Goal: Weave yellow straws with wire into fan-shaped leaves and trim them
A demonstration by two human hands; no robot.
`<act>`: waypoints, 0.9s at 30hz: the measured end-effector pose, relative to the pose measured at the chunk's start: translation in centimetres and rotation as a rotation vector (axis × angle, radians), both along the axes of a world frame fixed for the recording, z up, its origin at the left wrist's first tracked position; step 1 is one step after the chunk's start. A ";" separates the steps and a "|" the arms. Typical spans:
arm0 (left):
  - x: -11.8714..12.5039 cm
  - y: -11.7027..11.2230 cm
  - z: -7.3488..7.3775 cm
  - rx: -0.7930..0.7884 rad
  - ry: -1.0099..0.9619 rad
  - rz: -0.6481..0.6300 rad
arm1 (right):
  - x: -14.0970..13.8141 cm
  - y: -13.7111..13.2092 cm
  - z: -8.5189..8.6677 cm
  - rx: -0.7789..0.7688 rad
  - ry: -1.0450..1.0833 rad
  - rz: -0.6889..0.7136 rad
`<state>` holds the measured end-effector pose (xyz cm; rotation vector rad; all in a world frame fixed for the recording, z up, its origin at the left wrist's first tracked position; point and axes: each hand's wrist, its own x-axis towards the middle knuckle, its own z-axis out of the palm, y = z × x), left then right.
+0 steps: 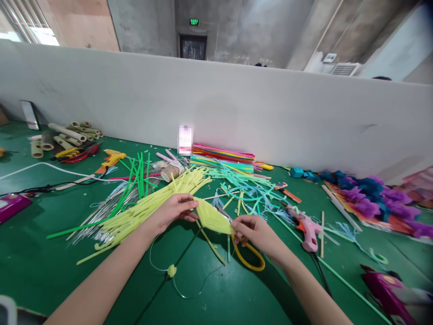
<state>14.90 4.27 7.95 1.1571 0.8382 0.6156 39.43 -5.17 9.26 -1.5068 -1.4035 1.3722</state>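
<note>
Yellow, fuzzy-looking strips laid side by side make up the leaf-shaped piece (213,217) that I watch over the head camera, held up in the middle of the view, between the two hands. Its long axis runs crosswise and tilts, with the left tip farther from the wearer and the right tip nearer. That slant is the relation I read first: each hand sits at its own end, so neither one is closer to the piece than the other.

The left hand (176,210) pinches the left tip, thumb and fingers closed narrow on it. The right hand (252,230) is drawn in tightly too, fingertips gripping the right tip. Scissors (251,269) show right there, their blade just past the piece's far edge and a handle loop below the right fingers; I cannot tell whether those fingers hold them as well.

Farther out, I see a bundle of loose yellow strips (158,198) beyond the left hand, slanting the opposite way to the piece. Teal strips (243,189) lie tangled beyond the right hand, and a pink glue gun (309,230) rests off to its right on the green tabletop (223,293).
</note>
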 end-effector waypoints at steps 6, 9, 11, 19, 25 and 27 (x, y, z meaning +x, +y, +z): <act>0.1 -0.2 -0.1 0.006 0.013 -0.016 | 0.1 0.0 -0.7 -0.001 -0.041 0.026; 0.2 -0.2 0.0 0.007 0.019 -0.021 | 0.1 0.0 -1.0 0.010 -0.036 0.044; 0.1 -0.3 0.1 0.006 0.024 -0.026 | 0.2 0.1 -1.2 0.020 -0.037 0.048; 0.2 -0.3 0.0 0.007 0.018 -0.030 | -0.1 0.1 -2.0 0.067 -0.040 0.034; 0.4 -0.4 0.1 -0.016 -0.032 0.006 | -0.5 0.0 -1.6 0.054 -0.018 0.027; 0.4 -0.5 0.2 -0.035 -0.047 -0.005 | -0.6 0.1 -1.5 0.048 -0.005 0.031</act>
